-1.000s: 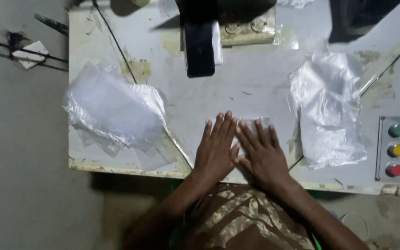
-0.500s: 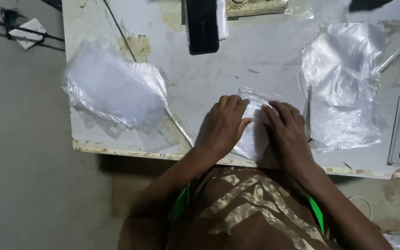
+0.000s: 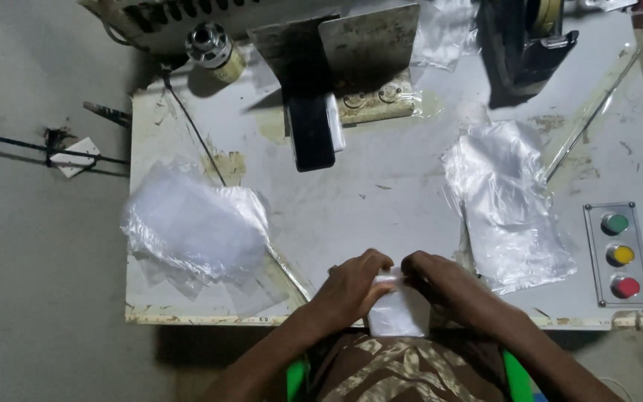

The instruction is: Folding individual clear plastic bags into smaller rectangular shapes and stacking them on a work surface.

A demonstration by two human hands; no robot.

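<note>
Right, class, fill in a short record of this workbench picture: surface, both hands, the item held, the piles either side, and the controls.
Surface: worn white metal worktable
Left hand: fingers curled, gripping the small clear plastic bag at its top edge
Right hand: gripping the same edge
Left pile: crumpled clear plastic bags
Right pile: flat clear plastic bags
Controls: grey panel with green, yellow and red buttons
</note>
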